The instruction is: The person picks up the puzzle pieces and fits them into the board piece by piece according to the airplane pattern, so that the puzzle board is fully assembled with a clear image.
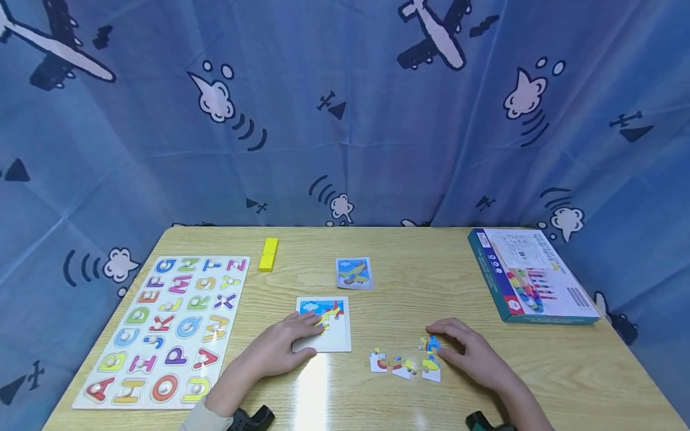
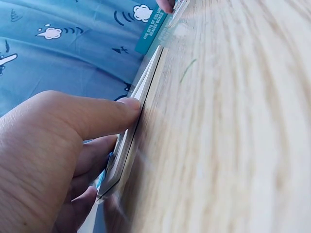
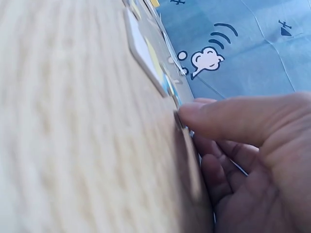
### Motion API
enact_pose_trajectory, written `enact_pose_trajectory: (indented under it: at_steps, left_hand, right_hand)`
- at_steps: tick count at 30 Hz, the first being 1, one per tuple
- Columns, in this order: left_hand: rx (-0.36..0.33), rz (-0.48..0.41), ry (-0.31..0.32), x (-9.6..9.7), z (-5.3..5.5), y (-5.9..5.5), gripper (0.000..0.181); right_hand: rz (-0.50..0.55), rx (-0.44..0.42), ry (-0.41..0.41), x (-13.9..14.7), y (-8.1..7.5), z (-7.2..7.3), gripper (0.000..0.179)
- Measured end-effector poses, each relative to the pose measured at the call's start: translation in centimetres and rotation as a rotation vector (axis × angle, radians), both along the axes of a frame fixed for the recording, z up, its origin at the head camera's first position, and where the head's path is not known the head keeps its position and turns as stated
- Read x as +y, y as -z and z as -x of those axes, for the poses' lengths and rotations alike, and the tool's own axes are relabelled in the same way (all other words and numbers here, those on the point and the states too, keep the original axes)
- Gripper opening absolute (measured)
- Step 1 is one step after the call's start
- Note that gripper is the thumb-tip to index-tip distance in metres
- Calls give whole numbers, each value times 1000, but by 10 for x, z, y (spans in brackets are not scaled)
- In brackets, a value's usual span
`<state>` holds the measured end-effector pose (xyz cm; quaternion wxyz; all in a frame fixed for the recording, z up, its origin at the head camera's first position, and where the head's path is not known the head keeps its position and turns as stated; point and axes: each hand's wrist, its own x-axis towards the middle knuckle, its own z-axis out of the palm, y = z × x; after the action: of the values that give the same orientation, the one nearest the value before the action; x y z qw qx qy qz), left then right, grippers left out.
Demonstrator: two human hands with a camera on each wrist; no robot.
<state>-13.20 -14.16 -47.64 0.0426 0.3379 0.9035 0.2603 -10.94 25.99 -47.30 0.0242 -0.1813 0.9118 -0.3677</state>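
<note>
My left hand rests on the left side of a small white puzzle board, its fingers extended over the top and its thumb at the near edge. Part of a yellow and red airplane picture fills the upper board; the fingers cover some of it. To the right, my right hand pinches a blue and yellow jigsaw piece between thumb and index finger, low over the table. Just below lies another piece, with two more loose pieces to its left. In the right wrist view the thumb hides most of the pinched piece.
A picture card of a yellow airplane lies behind the board. The large alphabet board occupies the left of the table, with a yellow block beyond its right edge. A flat box lies at the right rear, before a blue curtain.
</note>
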Motion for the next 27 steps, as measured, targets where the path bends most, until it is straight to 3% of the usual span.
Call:
enact_pose_trajectory:
  at_steps: [10,18,27]
  left_hand:
    - [2,0,-7,0,0,2,43]
    - [3,-2,-9,-1,0,2,44]
    - [22,-12,9,0,1,3,43]
  right_hand:
    - [-12,41,-25,4,5,2,25]
    - [-5,43,65,1,8,2,22]
    - [-2,105,133,-2,10,0,29]
